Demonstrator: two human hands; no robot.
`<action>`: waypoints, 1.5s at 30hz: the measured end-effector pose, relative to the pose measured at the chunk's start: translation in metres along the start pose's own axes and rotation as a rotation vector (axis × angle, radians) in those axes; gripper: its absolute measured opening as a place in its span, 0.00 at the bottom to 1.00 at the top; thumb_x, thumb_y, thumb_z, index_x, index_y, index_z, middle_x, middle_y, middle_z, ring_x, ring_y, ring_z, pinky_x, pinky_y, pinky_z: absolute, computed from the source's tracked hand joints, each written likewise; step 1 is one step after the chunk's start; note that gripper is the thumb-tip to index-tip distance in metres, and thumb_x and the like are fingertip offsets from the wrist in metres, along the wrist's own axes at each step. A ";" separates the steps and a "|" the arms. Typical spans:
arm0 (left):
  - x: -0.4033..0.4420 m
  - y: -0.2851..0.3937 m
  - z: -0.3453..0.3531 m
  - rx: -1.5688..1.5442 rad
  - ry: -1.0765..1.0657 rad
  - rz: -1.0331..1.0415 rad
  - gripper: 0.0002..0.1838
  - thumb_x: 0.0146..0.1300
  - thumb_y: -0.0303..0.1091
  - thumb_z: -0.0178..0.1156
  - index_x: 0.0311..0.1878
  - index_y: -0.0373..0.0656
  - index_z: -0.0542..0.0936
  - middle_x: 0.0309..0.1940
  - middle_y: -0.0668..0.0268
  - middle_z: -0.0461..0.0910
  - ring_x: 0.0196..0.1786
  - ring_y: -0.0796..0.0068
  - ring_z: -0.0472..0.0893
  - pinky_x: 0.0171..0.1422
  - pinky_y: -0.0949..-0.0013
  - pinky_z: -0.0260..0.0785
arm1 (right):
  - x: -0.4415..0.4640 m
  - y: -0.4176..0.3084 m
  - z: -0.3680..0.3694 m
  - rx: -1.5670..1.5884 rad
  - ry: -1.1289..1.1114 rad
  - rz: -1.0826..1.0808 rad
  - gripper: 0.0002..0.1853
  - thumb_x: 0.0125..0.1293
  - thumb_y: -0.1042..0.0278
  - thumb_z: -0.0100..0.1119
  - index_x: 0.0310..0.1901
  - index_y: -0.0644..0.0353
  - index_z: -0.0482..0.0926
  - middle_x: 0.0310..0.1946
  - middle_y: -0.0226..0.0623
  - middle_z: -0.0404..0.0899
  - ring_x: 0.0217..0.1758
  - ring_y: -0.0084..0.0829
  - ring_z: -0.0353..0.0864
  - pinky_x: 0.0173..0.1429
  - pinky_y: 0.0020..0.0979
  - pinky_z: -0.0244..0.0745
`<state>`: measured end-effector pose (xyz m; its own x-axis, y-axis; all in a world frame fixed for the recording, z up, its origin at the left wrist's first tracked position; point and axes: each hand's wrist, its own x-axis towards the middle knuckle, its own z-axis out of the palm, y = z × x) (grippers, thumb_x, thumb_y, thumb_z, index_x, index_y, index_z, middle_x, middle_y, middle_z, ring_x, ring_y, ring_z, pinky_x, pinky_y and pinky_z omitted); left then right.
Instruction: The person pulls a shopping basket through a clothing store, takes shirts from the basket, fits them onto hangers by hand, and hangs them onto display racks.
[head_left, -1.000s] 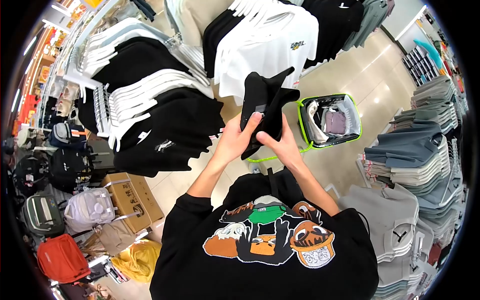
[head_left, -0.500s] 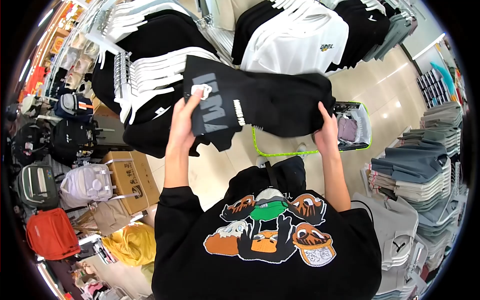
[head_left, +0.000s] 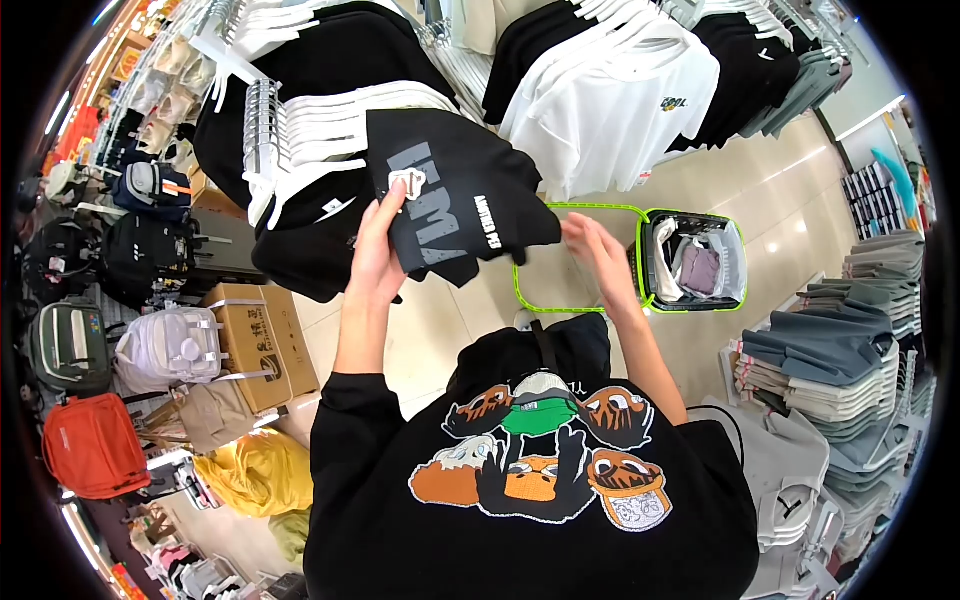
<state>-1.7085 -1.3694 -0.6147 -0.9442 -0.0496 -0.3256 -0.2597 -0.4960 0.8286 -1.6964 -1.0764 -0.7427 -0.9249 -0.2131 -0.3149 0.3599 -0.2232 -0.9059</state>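
1. The left hand point(head_left: 378, 250) pinches the black garment point(head_left: 455, 185) near its left edge, thumb on the printed side beside a small white tag point(head_left: 406, 183).
2. The garment hangs in the air in front of the person, gray and white lettering facing up, its free end pointing toward the right hand point(head_left: 598, 250).
3. The right hand's fingers are loosely extended just beside that end; whether they touch it, I cannot tell.
4. Right of this hand is a green-rimmed basket point(head_left: 744, 262) holding a folded purple item point(head_left: 698, 268).
5. Behind the garment are white hangers point(head_left: 325, 130) with black clothes.
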 end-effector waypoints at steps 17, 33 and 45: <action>-0.032 -0.071 -0.058 0.134 0.002 -0.058 0.12 0.74 0.35 0.59 0.55 0.39 0.77 0.52 0.62 0.84 0.52 0.73 0.84 0.60 0.66 0.78 | 0.044 -0.122 0.084 0.121 -0.267 -0.100 0.18 0.74 0.64 0.63 0.57 0.69 0.80 0.51 0.35 0.84 0.55 0.25 0.82 0.62 0.30 0.74; 0.006 0.003 -0.027 0.486 -0.331 0.198 0.32 0.74 0.40 0.62 0.74 0.36 0.65 0.66 0.58 0.74 0.68 0.71 0.73 0.74 0.66 0.62 | 0.047 -0.145 0.094 -0.695 -0.793 -0.439 0.15 0.67 0.69 0.60 0.50 0.71 0.79 0.35 0.38 0.82 0.36 0.24 0.76 0.46 0.29 0.75; 0.000 -0.038 -0.006 0.511 -0.296 0.154 0.17 0.75 0.33 0.60 0.61 0.35 0.77 0.42 0.74 0.80 0.40 0.88 0.71 0.45 0.79 0.68 | 0.061 -0.106 0.083 -0.572 -0.358 -0.424 0.14 0.63 0.74 0.60 0.49 0.68 0.79 0.35 0.40 0.82 0.38 0.29 0.80 0.49 0.31 0.76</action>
<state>-1.6970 -1.3553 -0.6486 -0.9759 0.1914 -0.1046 -0.1105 -0.0202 0.9937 -1.7804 -1.1447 -0.6426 -0.8386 -0.5333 0.1113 -0.2222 0.1483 -0.9636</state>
